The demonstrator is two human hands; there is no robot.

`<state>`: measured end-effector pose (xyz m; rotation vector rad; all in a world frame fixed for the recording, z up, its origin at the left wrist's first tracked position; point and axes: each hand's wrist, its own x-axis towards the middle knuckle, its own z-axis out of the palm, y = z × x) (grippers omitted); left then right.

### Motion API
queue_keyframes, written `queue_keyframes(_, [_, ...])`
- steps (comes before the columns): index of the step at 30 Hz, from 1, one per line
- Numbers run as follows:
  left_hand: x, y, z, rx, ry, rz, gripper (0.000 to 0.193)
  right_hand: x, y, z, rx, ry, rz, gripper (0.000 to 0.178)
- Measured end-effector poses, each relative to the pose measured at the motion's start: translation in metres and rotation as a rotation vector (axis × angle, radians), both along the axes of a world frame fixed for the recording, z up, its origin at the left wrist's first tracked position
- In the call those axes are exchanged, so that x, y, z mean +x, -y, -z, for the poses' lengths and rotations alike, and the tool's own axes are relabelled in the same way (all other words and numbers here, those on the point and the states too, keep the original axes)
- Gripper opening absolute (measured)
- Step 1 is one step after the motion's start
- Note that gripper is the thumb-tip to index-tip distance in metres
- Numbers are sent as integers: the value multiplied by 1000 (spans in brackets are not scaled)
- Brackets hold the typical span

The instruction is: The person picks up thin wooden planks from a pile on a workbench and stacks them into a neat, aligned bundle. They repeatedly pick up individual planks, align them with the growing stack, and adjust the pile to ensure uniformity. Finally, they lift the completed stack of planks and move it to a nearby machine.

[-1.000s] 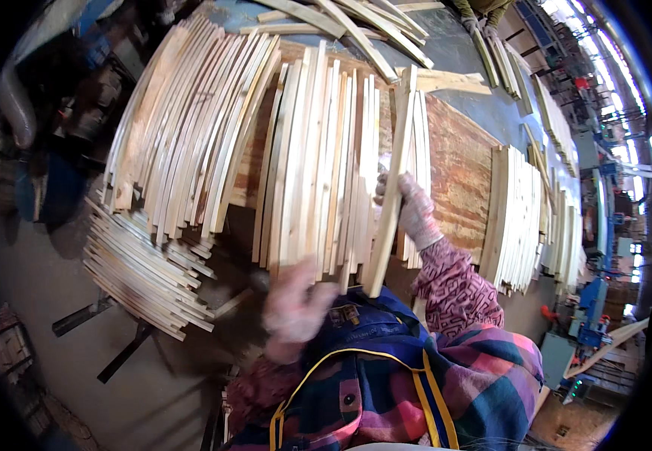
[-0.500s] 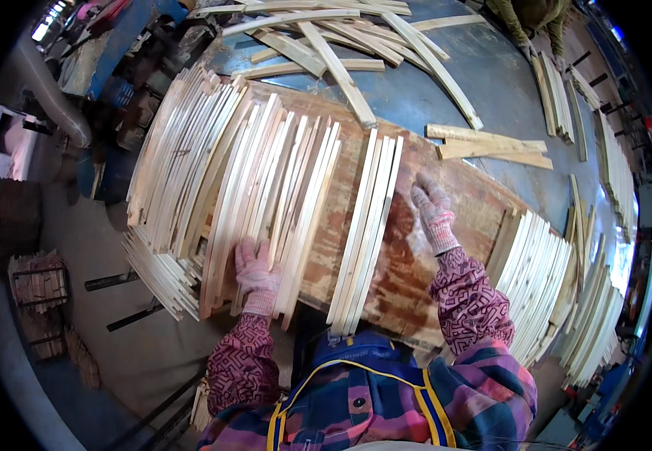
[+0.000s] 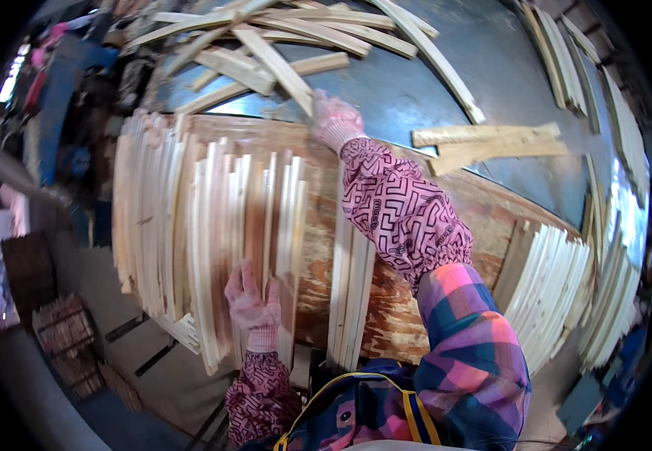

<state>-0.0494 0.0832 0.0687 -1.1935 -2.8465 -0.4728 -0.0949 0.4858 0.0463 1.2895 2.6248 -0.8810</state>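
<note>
My left hand [image 3: 254,304], in a pale glove, rests on the near part of a row of upright-set wooden slats [image 3: 209,248]. Its fingers are stretched out, with the thumb apart. Reaching forward across the wooden board [image 3: 314,278], my gloved right hand [image 3: 338,120] is closed at the near end of a loose slat [image 3: 277,68]. The fingers there are slightly blurred and partly hide that end. Under my right forearm lies a small group of slats [image 3: 352,297], separate from the row on the left.
A loose pile of slats [image 3: 348,34] lies crisscrossed on the blue-grey metal table [image 3: 386,90]. Short pieces [image 3: 491,143] lie beyond the board's far edge. Another slat row [image 3: 544,270] stands at the right. Bundled wood [image 3: 63,331] sits low on the left.
My right hand has moved forward and left, from above the bare board to the loose slat's end. My left hand stays at the slat row. The view has shifted.
</note>
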Motion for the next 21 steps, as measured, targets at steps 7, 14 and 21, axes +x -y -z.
queue_keyframes(7, [-28, -214, 6, 804, 1770, -22, 59, 153, 9, -41, -609, -456, -304, 48])
queue_keyframes(14, [-3, -211, -10, 755, 1800, -136, 62, 248, -98, -17, 388, 862, -519, 117])
queue_keyframes(21, [12, -159, -27, 527, 1537, -254, 61, 218, -134, -10, 361, 587, -481, 103])
